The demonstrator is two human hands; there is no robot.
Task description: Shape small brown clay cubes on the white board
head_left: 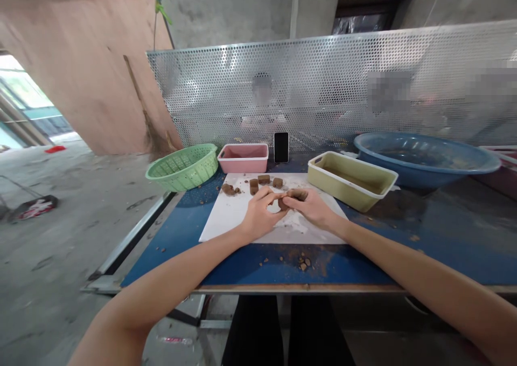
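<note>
My left hand [262,213] and my right hand [309,207] meet over a white board [226,223], both closed on one lump of brown clay [283,203]. Fingers hide most of that lump. Just beyond the hands, several small brown clay blocks [264,179] stand on the board. To their left lies a crumbled clay piece [228,189] with bits beside it. Brown smears and crumbs mark the board's surface.
Behind the board are a green basket [183,167], a pink bin [244,164] and an upright phone [281,147]. On the right stand a yellow-green bin [349,185] and a large blue basin [424,166]. Crumbs [304,263] lie near the table's front edge. A perforated metal screen [315,96] rises behind.
</note>
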